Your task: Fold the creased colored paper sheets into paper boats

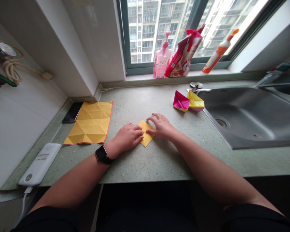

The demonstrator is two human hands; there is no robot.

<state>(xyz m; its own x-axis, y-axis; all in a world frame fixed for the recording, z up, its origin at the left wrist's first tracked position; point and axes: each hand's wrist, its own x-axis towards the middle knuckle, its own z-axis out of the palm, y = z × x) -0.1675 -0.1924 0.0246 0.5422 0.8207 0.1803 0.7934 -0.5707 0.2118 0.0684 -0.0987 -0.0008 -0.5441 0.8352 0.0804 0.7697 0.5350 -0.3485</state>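
Observation:
A small piece of folded yellow origami paper [147, 136] lies flat on the speckled green countertop [145, 161], turned like a diamond. My left hand [127, 137] presses on its left side, with the fingertips over the paper. My right hand [160, 125] rests on its upper right side, with the fingers spread around the top corner. Part of the paper is hidden under both hands. To the left, a creased, unfolded yellow sheet with a red edge [89, 124] lies apart from my hands.
Two folded pink-and-yellow paper pieces [188, 101] sit by a steel sink [251, 116] on the right. A phone [72, 112] lies partly under the creased sheet. A white power bank [40, 164] sits at the left edge. Bottles and a red-and-white bag stand on the windowsill [183, 75].

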